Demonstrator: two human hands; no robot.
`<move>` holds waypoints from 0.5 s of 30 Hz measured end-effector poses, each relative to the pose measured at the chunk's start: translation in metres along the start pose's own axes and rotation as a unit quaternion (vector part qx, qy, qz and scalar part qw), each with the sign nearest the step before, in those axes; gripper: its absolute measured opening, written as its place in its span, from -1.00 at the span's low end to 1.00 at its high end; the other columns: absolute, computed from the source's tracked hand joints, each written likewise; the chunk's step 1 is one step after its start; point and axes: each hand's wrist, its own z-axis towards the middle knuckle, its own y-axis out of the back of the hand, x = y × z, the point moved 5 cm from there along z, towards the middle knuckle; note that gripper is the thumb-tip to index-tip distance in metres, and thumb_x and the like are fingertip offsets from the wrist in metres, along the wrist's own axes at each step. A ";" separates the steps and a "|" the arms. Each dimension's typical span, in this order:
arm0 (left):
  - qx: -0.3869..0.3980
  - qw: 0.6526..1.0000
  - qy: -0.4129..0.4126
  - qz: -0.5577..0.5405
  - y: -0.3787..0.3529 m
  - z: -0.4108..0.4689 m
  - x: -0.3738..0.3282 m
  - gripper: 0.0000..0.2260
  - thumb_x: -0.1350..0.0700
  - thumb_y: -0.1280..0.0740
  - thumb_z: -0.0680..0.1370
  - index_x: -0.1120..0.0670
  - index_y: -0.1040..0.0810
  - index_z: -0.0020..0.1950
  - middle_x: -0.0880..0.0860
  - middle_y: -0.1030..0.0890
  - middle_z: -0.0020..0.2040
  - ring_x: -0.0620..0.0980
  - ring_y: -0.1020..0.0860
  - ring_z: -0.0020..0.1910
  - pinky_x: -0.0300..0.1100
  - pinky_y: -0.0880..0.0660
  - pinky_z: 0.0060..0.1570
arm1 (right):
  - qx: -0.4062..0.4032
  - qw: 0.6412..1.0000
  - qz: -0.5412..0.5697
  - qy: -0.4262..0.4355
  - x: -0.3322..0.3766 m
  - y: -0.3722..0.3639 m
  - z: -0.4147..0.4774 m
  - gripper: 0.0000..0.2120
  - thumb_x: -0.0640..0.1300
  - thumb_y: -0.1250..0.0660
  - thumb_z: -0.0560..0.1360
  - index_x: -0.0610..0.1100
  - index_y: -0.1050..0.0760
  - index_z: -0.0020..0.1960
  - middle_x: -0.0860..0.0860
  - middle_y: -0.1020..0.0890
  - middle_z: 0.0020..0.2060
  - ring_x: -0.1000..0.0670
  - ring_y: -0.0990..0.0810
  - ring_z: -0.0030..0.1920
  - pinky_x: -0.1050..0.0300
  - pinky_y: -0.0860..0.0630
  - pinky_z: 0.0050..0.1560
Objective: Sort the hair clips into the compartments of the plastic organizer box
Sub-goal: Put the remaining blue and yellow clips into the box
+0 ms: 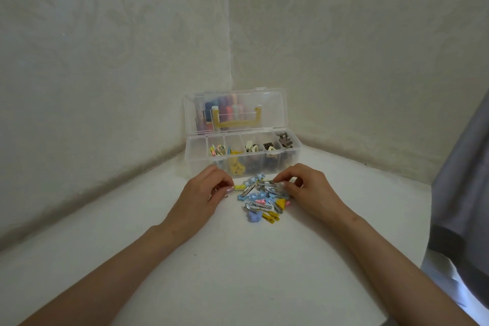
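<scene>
A clear plastic organizer box (197, 152) stands open at the back of the white table, its lid (272, 103) upright. Its compartments hold pink, yellow, cream and dark clips; the leftmost one looks empty. A pile of hair clips (260, 200), blue, silver, yellow and pink, lies just in front of the box. My left hand (205, 194) pinches a small yellow clip (239, 187) at the pile's left edge. My right hand (307, 190) has its fingertips on a silver snap clip (270, 185) at the pile's upper right.
The table (211, 267) sits in a corner between two patterned walls. Coloured tubes show through the box lid. Grey fabric (460, 193) hangs along the right edge, past the table's right side.
</scene>
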 end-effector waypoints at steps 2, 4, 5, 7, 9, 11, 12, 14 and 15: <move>-0.033 0.999 0.004 -0.021 0.006 0.002 -0.005 -0.96 0.25 -0.32 0.49 0.13 -0.55 -0.13 -0.10 -0.48 -0.19 -0.20 -0.47 -0.22 -0.40 -0.39 -0.18 | -0.013 1.000 0.010 0.013 0.003 0.002 -0.001 -0.80 -0.24 -0.30 0.50 0.04 -0.59 -0.06 0.09 -0.58 -0.09 0.14 -0.46 -0.24 0.39 -0.35 -0.23; -0.059 0.996 0.016 -0.060 0.010 0.004 -0.010 -0.96 0.26 -0.33 0.49 0.15 -0.55 -0.12 -0.06 -0.53 -0.19 -0.18 -0.50 -0.22 -0.43 -0.40 -0.18 | -0.035 0.998 0.031 0.039 0.008 0.006 -0.003 -0.81 -0.23 -0.32 0.49 0.06 -0.58 -0.05 0.10 -0.59 -0.10 0.11 -0.48 -0.22 0.36 -0.36 -0.21; -0.065 0.993 0.032 -0.093 0.011 0.005 -0.012 -0.94 0.29 -0.33 0.49 0.14 -0.55 -0.12 -0.05 -0.56 -0.18 -0.17 -0.53 -0.22 -0.44 -0.42 -0.18 | -0.040 0.997 0.042 0.053 0.011 0.007 -0.003 -0.81 -0.22 -0.34 0.48 0.06 -0.58 -0.04 0.10 -0.59 -0.11 0.10 -0.48 -0.22 0.36 -0.36 -0.21; -0.056 0.982 0.076 -0.167 0.009 0.005 -0.014 -0.85 0.32 -0.33 0.48 0.06 -0.54 -0.12 -0.04 -0.59 -0.16 -0.15 -0.58 -0.21 -0.41 -0.48 -0.16 | -0.029 0.994 0.062 0.082 0.017 0.007 -0.005 -0.81 -0.19 -0.39 0.46 0.09 -0.59 -0.03 0.09 -0.59 -0.12 0.12 -0.48 -0.20 0.38 -0.37 -0.23; -0.039 0.970 0.107 -0.214 0.004 0.006 -0.015 -0.80 0.32 -0.34 0.48 0.01 -0.54 -0.13 -0.07 -0.61 -0.18 -0.12 -0.60 -0.20 -0.32 -0.53 -0.16 | -0.002 0.992 0.066 0.108 0.022 0.003 -0.006 -0.81 -0.10 -0.43 0.42 0.16 -0.59 -0.04 0.11 -0.59 -0.13 0.12 -0.48 -0.17 0.37 -0.36 -0.23; -0.032 0.960 0.125 -0.247 0.000 0.005 -0.017 -0.80 0.34 -0.34 0.47 0.02 -0.55 -0.15 -0.11 -0.62 -0.22 -0.13 -0.61 -0.22 -0.33 -0.52 -0.20 | 0.023 0.990 0.058 0.125 0.024 -0.003 -0.007 -0.81 -0.01 -0.42 0.36 0.24 -0.59 -0.08 0.14 -0.57 -0.13 0.11 -0.48 -0.13 0.32 -0.36 -0.21; -0.030 0.957 0.130 -0.258 -0.001 0.005 -0.018 -0.81 0.34 -0.34 0.47 0.03 -0.55 -0.16 -0.13 -0.62 -0.24 -0.13 -0.61 -0.23 -0.34 -0.52 -0.21 | 0.030 0.990 0.057 0.127 0.025 -0.005 -0.007 -0.84 0.01 -0.40 0.34 0.22 -0.61 -0.10 0.15 -0.57 -0.13 0.11 -0.48 -0.11 0.28 -0.37 -0.19; -0.027 0.952 0.133 -0.274 -0.002 0.005 -0.020 -0.83 0.33 -0.35 0.47 0.05 -0.55 -0.16 -0.12 -0.62 -0.25 -0.12 -0.61 -0.25 -0.35 -0.50 -0.21 | 0.031 0.989 0.058 0.130 0.025 -0.006 -0.007 -0.86 0.01 -0.40 0.32 0.16 -0.63 -0.12 0.18 -0.57 -0.14 0.11 -0.48 -0.10 0.26 -0.35 -0.18; -0.026 0.951 0.133 -0.279 -0.003 0.005 -0.022 -0.84 0.32 -0.35 0.46 0.05 -0.56 -0.16 -0.11 -0.62 -0.24 -0.12 -0.61 -0.25 -0.36 -0.50 -0.21 | 0.028 0.989 0.057 0.132 0.025 -0.006 -0.007 -0.87 0.00 -0.40 0.32 0.13 -0.63 -0.13 0.18 -0.57 -0.15 0.13 -0.48 -0.11 0.27 -0.34 -0.17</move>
